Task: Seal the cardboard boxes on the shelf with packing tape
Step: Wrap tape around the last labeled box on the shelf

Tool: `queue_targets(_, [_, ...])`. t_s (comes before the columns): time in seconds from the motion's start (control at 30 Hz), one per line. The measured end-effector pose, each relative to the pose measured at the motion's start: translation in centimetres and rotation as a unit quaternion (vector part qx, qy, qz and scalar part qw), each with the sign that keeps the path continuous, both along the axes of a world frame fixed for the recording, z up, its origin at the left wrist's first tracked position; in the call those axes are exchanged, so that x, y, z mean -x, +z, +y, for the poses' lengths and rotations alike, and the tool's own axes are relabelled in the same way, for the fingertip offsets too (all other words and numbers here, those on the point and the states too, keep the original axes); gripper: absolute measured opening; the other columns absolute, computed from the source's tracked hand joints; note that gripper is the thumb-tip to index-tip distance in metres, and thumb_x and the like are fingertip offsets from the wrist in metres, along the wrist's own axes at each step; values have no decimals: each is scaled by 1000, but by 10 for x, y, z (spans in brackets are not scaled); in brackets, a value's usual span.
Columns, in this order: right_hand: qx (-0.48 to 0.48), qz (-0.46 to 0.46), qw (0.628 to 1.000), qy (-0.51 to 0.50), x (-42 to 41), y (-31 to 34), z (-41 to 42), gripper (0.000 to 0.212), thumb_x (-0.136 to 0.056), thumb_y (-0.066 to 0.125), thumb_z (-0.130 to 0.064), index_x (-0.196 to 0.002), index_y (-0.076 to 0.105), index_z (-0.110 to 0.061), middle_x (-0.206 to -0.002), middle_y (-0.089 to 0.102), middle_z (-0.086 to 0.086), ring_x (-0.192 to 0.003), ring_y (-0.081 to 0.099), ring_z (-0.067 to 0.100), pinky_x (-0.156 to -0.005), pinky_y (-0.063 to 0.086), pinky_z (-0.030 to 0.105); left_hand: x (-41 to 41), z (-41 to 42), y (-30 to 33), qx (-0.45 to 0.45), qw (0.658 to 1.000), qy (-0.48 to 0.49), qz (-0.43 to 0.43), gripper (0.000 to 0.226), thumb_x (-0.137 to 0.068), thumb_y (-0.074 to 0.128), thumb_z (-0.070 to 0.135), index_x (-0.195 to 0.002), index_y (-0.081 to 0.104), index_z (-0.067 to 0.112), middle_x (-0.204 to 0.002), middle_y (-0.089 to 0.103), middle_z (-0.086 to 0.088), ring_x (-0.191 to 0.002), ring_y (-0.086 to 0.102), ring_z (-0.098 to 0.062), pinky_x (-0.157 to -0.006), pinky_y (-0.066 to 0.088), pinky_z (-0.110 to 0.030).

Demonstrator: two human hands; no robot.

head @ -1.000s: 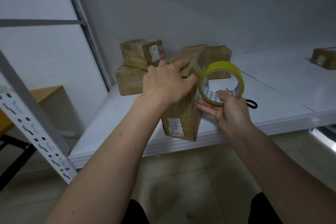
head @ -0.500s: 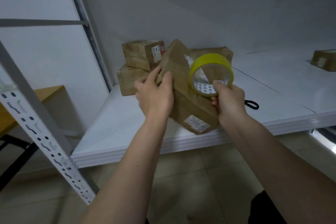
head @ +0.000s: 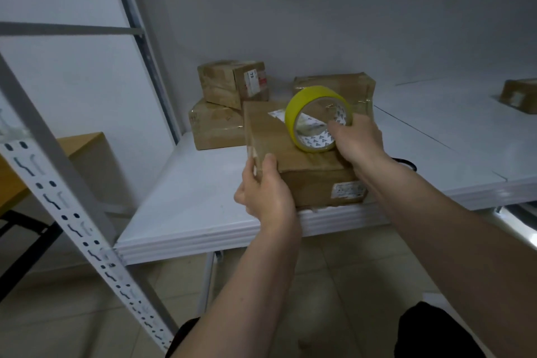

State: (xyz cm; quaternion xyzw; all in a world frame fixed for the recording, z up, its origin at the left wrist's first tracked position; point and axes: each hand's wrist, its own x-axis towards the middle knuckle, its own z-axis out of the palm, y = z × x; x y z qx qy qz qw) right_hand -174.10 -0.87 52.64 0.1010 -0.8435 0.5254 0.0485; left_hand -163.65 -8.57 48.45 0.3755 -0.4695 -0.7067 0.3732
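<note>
A brown cardboard box (head: 279,139) lies flat at the front edge of the white shelf (head: 186,206). My left hand (head: 266,192) grips its near left corner, thumb on top. My right hand (head: 359,141) holds a yellow tape roll (head: 315,118) upright on the box's top, fingers through the core. A white label shows on the box's front face and another on its top.
Two stacked cardboard boxes (head: 229,104) sit at the back left of the shelf, another box (head: 345,87) behind the roll, one more box (head: 520,94) far right. A black loop (head: 406,163) lies right of the box. A slotted metal upright (head: 58,197) crosses the left foreground.
The box stood on end, was tipped over, and now lies flat on the shelf. My left hand slid to its near corner; my right hand brought the roll onto the top.
</note>
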Motion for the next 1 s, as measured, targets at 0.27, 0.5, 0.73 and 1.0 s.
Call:
queue_targets(0.27, [-145, 21, 989, 4, 6, 0, 1, 40, -97, 44, -36, -125, 55, -9, -131, 50, 16, -129, 33, 34, -97, 38, 44, 2, -25, -20, 210, 961, -92, -158, 56, -88, 50, 48, -140, 50, 26, -149, 41, -5, -134, 40, -27, -113, 33, -48])
queue_targets(0.5, [-205, 47, 978, 14, 6, -2, 0, 51, -95, 47, -45, -126, 53, -5, -136, 46, 15, -131, 31, 34, -94, 38, 42, 1, -57, 4, 560, 740, -249, -279, 61, -103, 41, 38, -157, 19, 20, -164, 20, 0, -152, 7, -12, -123, -5, -37])
queue_targets(0.73, [-225, 42, 973, 24, 7, -2, 1, 61, -91, 50, -54, -128, 51, -5, -138, 44, 17, -132, 33, 36, -100, 37, 45, 9, -64, 21, 622, 639, -329, -310, 72, -92, 38, 68, -149, 31, 25, -151, 41, -2, -140, 33, -21, -118, 21, -39])
queue_targets(1.0, [-85, 7, 996, 25, 20, 4, 24, 23, -92, 56, -29, -100, 64, -9, -105, 63, 13, -102, 59, 36, -87, 47, 41, 3, -58, 26, 605, 611, -336, -384, 86, -97, 31, 63, -158, 1, 9, -166, 4, -5, -152, 4, -17, -119, 2, -27])
